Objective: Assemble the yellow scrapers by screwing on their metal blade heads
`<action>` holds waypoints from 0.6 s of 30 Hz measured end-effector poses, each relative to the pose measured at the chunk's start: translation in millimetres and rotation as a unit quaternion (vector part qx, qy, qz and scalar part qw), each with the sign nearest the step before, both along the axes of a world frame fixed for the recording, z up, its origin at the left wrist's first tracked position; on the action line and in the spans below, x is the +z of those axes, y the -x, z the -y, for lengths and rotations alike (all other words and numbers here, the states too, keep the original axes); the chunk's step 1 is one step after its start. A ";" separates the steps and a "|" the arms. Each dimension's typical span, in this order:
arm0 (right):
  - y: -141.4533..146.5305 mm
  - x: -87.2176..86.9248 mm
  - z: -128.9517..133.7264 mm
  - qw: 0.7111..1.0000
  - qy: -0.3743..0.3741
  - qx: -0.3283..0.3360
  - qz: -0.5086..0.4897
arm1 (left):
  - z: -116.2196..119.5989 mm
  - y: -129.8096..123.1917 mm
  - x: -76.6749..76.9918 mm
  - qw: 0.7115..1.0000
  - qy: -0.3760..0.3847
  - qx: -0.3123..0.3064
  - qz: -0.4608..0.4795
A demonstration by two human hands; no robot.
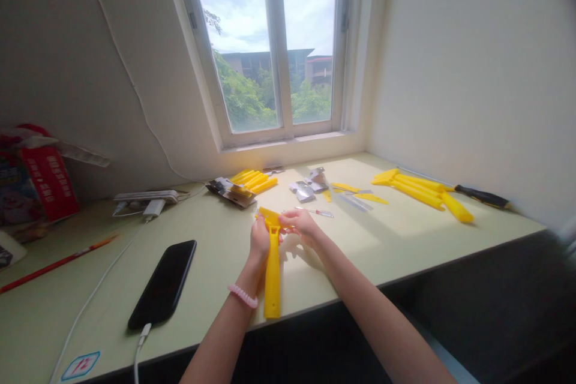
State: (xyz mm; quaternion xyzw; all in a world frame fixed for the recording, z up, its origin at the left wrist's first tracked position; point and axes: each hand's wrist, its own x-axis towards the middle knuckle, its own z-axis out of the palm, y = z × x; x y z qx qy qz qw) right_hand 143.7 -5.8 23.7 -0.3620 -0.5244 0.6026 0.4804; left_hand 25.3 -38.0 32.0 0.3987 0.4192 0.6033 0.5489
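A yellow plastic scraper (272,270) is held over the desk, its wide head away from me and its long handle pointing toward my body. My left hand (258,239) grips the left side of the head, fingers closed. On the right side of that head, the fingers of my right hand (302,225) are pinched; whether they hold a smaller part as well is hidden. Just beyond my hands lies a small screwdriver (319,212) with a clear handle. Flat yellow pieces (371,198) and silvery packets (302,191) are spread behind it.
Several yellow handles (258,182) are piled near the window. More yellow scrapers (418,192) lie at the right beside a black-handled tool (483,196). At the left are a charging phone (162,285), a power strip (146,195) and a red pencil (58,265). The desk edge runs beneath my forearms.
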 end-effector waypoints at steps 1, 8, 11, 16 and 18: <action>0.5 0.4 0.2 1.000 0.001 -0.003 0.000 | -1.5 0.2 -0.7 1.000 0.005 -0.006 0.014; 1.7 3.1 1.9 0.997 -0.001 -0.066 0.038 | -21.7 12.9 -16.0 0.997 -0.030 0.076 -0.004; 2.3 3.5 2.9 0.997 -0.001 -0.061 0.041 | -25.3 17.2 -19.0 0.992 -0.038 0.114 -0.031; 4.8 7.4 6.8 0.998 0.005 -0.061 0.025 | -26.5 17.6 -21.1 0.988 -0.040 0.143 -0.030; 5.4 9.3 8.5 0.998 0.009 -0.058 0.025 | -26.7 17.2 -21.6 0.989 -0.034 0.145 -0.022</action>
